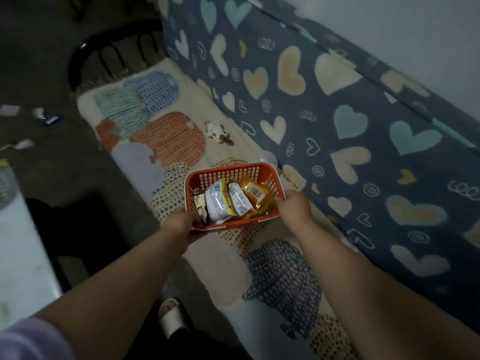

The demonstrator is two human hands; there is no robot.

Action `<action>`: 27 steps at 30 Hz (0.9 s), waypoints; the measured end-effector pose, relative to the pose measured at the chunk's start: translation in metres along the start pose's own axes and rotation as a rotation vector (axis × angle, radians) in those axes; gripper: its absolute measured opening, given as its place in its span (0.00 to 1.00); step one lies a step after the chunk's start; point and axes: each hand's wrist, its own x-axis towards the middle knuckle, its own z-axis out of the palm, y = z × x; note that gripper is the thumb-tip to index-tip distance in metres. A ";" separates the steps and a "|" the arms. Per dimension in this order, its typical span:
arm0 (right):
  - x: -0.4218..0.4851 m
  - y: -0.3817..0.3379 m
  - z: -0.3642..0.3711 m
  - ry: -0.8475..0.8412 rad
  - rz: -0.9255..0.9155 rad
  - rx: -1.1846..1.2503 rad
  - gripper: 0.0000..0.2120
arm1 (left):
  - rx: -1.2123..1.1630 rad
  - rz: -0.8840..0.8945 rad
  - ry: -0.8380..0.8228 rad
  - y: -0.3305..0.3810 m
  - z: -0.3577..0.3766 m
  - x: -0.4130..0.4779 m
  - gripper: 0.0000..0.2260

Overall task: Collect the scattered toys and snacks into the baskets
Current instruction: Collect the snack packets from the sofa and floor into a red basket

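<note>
A red plastic basket (255, 170) sits over the sofa seat, and both my hands hold it. My left hand (181, 224) grips its near left corner. My right hand (294, 207) grips its right rim. Inside lie several snack packets: white ones (220, 201) in the middle and an orange one (253, 193) at the right. A small white and brown toy animal (217, 131) lies on the seat beyond the basket, near the backrest.
The sofa seat has a fruit-print cover (168, 139); the backrest (337, 126) is dark blue with hearts. Small wrappers (52, 118) lie scattered on the dark floor at left. A white table edge (23, 242) stands at the near left. A slipper (172, 317) is below.
</note>
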 end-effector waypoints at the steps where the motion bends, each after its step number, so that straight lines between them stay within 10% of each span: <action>1: -0.001 -0.012 0.005 -0.031 -0.004 -0.010 0.09 | 0.002 -0.008 0.004 0.007 -0.009 0.003 0.14; 27: -0.018 -0.479 0.078 -0.272 -0.458 -0.041 0.06 | -0.194 0.254 0.109 0.278 -0.332 -0.002 0.08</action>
